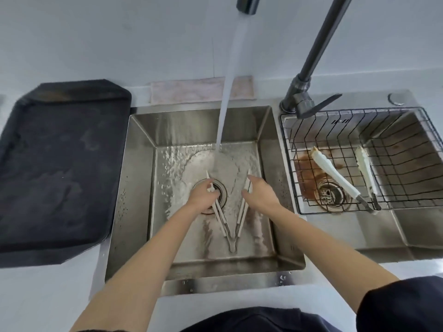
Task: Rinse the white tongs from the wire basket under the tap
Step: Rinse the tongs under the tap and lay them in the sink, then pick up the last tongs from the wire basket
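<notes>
A pair of white tongs [231,226] lies spread in a V in the left sink basin [139,178], hinge toward me. My left hand [203,196] grips its left arm over the drain. My right hand [260,194] holds its right arm. Water from the tap [248,4] streams down and strikes the basin floor just beyond the tong tips. A second pair of white tongs [335,176] lies in the wire basket [299,144] over the right basin.
A black tray [60,168] rests on the counter to the left of the sink. A pinkish cloth [191,89] lies behind the left basin. The tap's dark base and lever [302,101] stand between the basins. Brown stains mark the right basin around its drain [330,194].
</notes>
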`<state>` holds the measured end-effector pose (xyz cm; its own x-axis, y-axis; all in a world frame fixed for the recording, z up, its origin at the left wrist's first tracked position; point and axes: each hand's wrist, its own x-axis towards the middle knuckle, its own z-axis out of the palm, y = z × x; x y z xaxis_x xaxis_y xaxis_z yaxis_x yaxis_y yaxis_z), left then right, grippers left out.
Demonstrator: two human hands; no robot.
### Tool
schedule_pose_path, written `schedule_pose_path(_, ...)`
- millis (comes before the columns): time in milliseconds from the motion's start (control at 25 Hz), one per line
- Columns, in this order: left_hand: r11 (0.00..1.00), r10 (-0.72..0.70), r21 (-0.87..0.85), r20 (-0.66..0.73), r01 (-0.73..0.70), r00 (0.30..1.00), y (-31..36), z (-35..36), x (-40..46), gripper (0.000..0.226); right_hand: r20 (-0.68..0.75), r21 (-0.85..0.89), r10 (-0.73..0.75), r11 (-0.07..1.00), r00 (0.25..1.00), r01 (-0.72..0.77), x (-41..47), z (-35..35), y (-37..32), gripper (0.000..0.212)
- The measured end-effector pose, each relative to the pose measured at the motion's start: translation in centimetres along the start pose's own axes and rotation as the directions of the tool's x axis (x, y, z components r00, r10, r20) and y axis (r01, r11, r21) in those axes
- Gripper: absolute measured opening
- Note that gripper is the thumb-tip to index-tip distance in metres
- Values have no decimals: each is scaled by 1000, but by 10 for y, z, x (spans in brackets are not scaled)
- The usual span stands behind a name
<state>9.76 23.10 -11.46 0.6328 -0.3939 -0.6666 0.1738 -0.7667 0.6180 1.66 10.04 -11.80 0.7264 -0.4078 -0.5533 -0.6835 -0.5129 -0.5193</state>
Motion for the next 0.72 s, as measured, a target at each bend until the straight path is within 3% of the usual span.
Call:
schedule_pose_path(120, 968, 142, 206, 14, -142, 990, 25, -8, -16, 55, -64, -103, -109, 989, 992, 102, -15, -21, -11, 58)
schedule_pose_path(320, 822, 322, 494, 8, -284, 947, 67, -10, -33, 59, -189, -246, -247, 949, 950, 198, -37, -64, -14, 58)
schedule_pose_path(520, 678, 448, 630, 55, -379, 892, 112, 17, -46, 60, -277, -261, -265, 946, 924, 193, -55, -113, 18, 57)
schedule_pose_path(720, 601, 471, 692, 98, -401, 877, 156, 66, -51, 63, -296, -288, -197, 951, 935, 109, -64, -153, 66, 59)
